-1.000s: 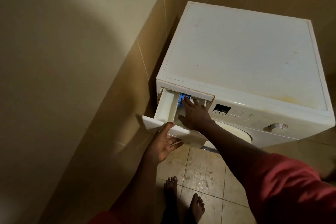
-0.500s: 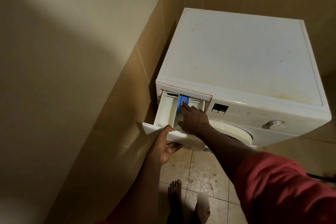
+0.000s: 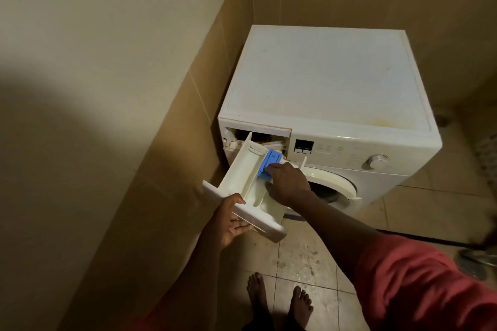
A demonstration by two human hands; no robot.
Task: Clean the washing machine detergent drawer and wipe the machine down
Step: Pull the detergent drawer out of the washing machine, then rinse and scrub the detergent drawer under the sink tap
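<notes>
White plastic detergent drawer [image 3: 242, 173] projects from its slot [image 3: 262, 136] at the upper left of the washing machine [image 3: 322, 75], angled toward the near left; its far end sits just at the opening. Left hand [image 3: 231, 220] grips the drawer's front panel from below, thumb curled over the top edge, fingers together underneath; right hand [image 3: 289, 185] rests on the drawer's right side, fingertips [image 3: 271, 168] pressed together on the blue insert [image 3: 269, 157]; machine stands in the far tiled corner; bare feet [image 3: 279, 301] stand on the near floor.

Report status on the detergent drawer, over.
Left hand grips detergent drawer front. Right hand rests on blue insert. Drawer far out, rear at slot mouth. Nothing blocking.
</notes>
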